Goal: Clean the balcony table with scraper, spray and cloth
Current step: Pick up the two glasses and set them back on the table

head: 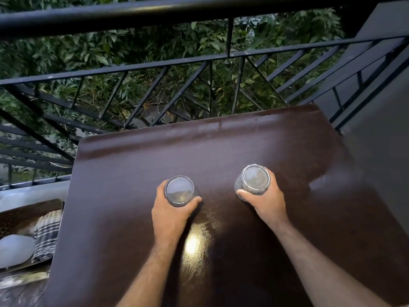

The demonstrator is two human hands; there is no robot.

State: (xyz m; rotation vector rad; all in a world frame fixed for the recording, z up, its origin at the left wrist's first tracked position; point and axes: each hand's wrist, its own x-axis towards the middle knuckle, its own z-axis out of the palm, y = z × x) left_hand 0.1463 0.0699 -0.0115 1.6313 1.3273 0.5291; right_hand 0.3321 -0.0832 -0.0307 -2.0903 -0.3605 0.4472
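A dark brown balcony table [221, 151] fills the middle of the head view, its top glossy with a bright reflection near me. My left hand [170, 213] wraps around a clear glass [179, 190] that appears bottom-up at the table's centre. My right hand [267, 200] grips a second clear glass [253, 179], tilted slightly, just to the right of the first. Whether the glasses touch the table top I cannot tell. No scraper or spray bottle is in sight.
A black metal railing [199, 60] runs right behind the table, with green foliage beyond. A grey wall [380, 140] closes the right side. Low on the left lie a striped cloth [46, 235] and a pale rounded object [15, 251] on a perforated brown seat.
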